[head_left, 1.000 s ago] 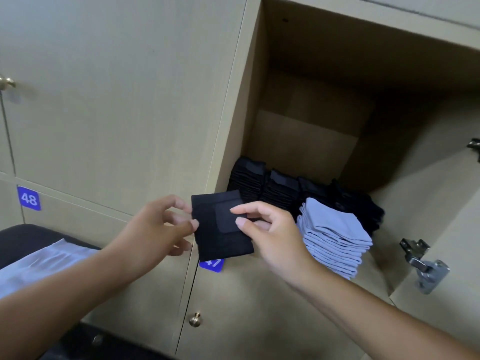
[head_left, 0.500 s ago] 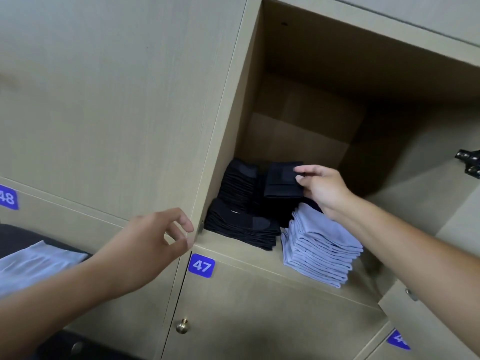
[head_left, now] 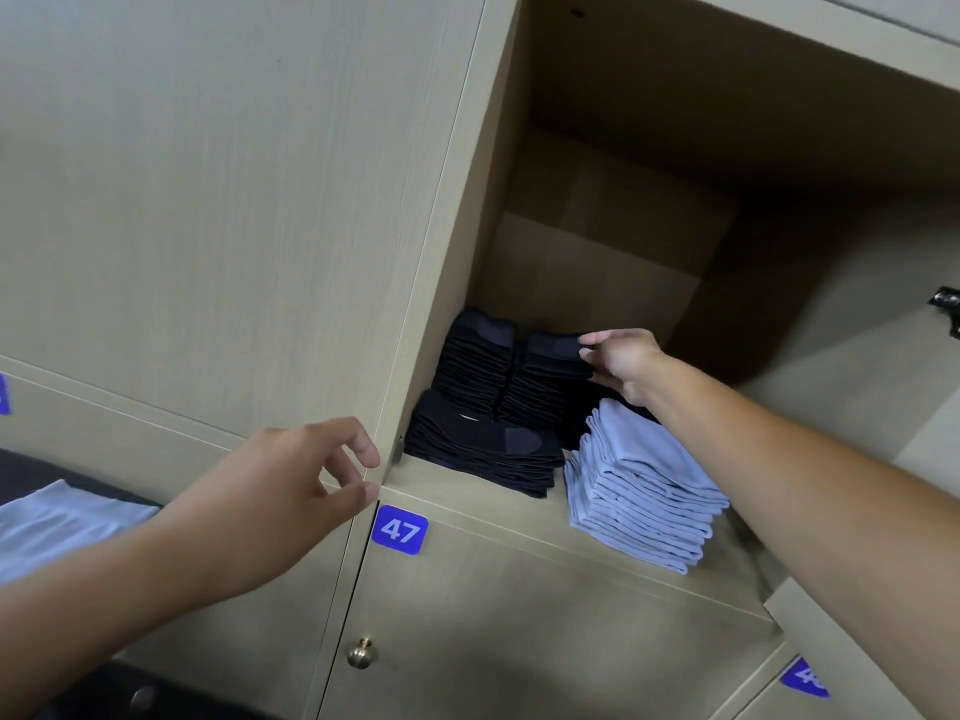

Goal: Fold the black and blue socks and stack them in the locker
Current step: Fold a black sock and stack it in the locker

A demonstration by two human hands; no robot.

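Inside the open locker (head_left: 597,267) stand stacks of folded black socks (head_left: 483,449) and one stack of folded light blue socks (head_left: 639,506) at the front right. My right hand (head_left: 621,363) reaches in and pinches a folded black sock (head_left: 553,350) lying on top of the middle back stack. Outside the locker, my left hand (head_left: 291,485) hovers by the left frame edge with fingers loosely curled and nothing in it.
A blue number plate 47 (head_left: 399,530) marks the door below, which has a brass knob (head_left: 360,653). Light blue fabric (head_left: 57,522) lies on a dark surface at the lower left. The locker's open door (head_left: 883,641) and a hinge (head_left: 948,304) are at the right.
My right hand carried the folded black sock from in front of the locker onto the middle back stack. My left hand let go of it and stayed outside.
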